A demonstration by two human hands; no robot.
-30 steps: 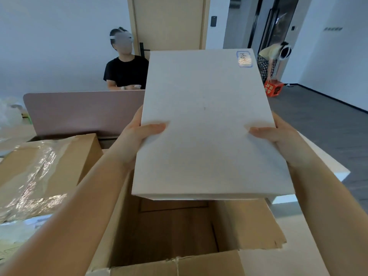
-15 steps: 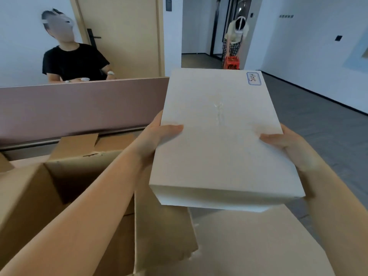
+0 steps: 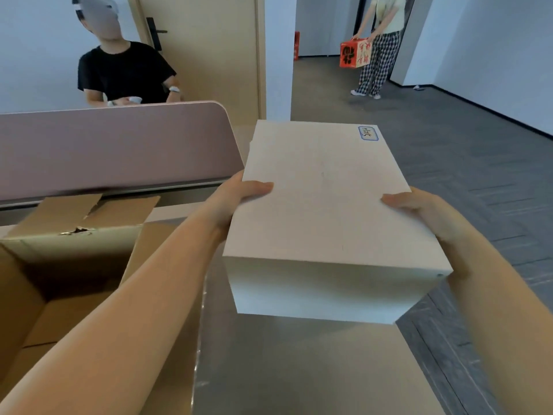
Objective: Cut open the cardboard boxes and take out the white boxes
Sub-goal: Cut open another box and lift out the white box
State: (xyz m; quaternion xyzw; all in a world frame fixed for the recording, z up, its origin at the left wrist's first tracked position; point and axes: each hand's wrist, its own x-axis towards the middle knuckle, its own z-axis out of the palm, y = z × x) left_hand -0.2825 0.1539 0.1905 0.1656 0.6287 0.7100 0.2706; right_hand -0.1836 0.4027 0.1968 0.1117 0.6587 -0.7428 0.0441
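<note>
both hands hold a white box (image 3: 323, 205) in the air, past the right edge of the open cardboard box (image 3: 68, 265) and above its folded-out flap. the left hand (image 3: 236, 199) grips the box's left side, thumb curled over the top face; the right hand (image 3: 425, 211) grips the right side the same way. a small blue-edged label (image 3: 368, 133) sits at the box's far right corner. behind the cardboard box stands a pink divider panel (image 3: 119, 148).
</note>
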